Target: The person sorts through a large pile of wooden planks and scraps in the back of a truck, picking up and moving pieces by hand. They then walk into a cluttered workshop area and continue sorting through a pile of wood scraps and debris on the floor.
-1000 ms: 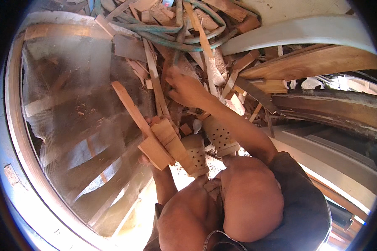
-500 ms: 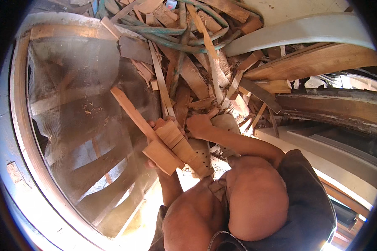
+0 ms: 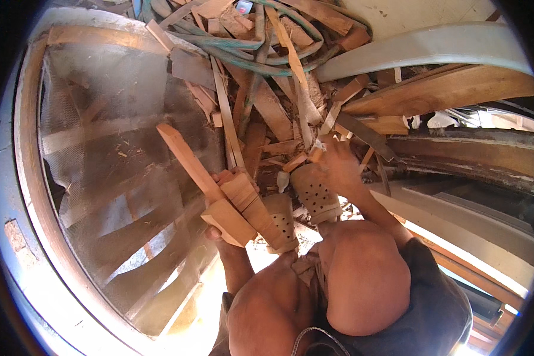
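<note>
Beside the mesh-covered frame, the left hand had its fingers closed around a bundle of wood offcuts, while the right hand reached into the scrap pile, fingers pinching a small wooden piece.

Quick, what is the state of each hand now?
Left hand: closed, holding a bundle of wooden strips.
Right hand: closed on a small wood piece at the scrap pile.

Not much for you here: the only label-like thing is a small red and blue printed scrap at the very top edge, tucked among the wood offcuts. No packages, signs or screens.
</note>
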Available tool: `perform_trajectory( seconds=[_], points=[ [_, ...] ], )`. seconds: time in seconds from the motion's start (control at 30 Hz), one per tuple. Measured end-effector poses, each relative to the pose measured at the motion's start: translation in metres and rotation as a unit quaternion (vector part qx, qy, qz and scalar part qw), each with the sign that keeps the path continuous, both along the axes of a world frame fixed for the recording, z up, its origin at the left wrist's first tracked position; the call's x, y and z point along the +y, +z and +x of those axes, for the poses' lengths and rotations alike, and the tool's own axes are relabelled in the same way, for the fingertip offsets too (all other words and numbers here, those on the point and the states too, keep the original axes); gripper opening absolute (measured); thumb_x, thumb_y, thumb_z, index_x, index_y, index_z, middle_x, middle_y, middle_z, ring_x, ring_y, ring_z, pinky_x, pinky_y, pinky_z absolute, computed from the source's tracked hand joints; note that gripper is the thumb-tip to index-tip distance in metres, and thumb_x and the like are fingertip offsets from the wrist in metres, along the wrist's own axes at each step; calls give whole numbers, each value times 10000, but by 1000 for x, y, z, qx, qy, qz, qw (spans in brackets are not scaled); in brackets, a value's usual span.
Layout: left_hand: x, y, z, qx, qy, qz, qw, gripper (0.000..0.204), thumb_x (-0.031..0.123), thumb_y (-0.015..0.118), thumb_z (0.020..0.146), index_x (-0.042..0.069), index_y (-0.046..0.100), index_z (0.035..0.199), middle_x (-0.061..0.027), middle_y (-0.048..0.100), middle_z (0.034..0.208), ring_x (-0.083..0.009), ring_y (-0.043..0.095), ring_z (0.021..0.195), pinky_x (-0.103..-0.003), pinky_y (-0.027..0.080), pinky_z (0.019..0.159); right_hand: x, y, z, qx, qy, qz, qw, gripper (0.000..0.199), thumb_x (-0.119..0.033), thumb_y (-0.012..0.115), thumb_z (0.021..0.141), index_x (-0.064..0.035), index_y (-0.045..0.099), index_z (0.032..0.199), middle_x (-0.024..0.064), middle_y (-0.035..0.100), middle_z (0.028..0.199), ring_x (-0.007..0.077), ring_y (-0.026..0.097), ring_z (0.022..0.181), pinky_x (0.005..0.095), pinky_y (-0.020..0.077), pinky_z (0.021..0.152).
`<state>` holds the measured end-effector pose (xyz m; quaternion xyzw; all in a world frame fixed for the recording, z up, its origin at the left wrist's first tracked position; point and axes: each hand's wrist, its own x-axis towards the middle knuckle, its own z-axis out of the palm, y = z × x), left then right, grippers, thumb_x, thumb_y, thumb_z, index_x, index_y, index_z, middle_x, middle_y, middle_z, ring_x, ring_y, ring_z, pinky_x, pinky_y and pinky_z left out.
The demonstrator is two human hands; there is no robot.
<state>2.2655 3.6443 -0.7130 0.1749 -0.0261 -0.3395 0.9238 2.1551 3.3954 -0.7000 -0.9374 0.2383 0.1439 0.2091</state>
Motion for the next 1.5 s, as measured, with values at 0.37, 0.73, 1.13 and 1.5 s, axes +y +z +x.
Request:
perform_trajectory(
  seconds=[0.37,0.73,1.13,1.5],
  points=[
    [-14,3,0,9,-13,-19,1000,994,450,833,607,185,343,1430,-217,370,1379,-424,547,1129,-507,556,852,-23,-84,-48,56,-98,-86,990,827,-264,743,774,-29,282,1418,280,445,1315,452,412,1268,521,408,1030],
    [-29,17,2,47,-14,-52,997,990,357,861,548,150,351,1372,-210,393,1307,-420,574,1060,-471,574,847,30,-32,9,66,280,21,958,516,-119,659,728,-74,569,1234,210,540,1256,407,454,1258,523,471,947],
    [-32,12,3,33,-62,-65,995,993,351,873,562,186,361,1396,-215,356,1397,-462,528,1137,-509,546,853,54,-74,-33,-65,232,-99,966,590,-248,699,744,-97,536,1290,148,482,1312,373,371,1309,627,345,996],
    [-33,5,1,9,-45,20,999,1015,419,839,587,129,334,1419,-195,431,1328,-380,563,1121,-464,533,890,24,-39,-3,-33,124,56,990,702,-227,796,639,-45,511,1254,227,464,1249,425,464,1163,479,440,989]
  ],
)
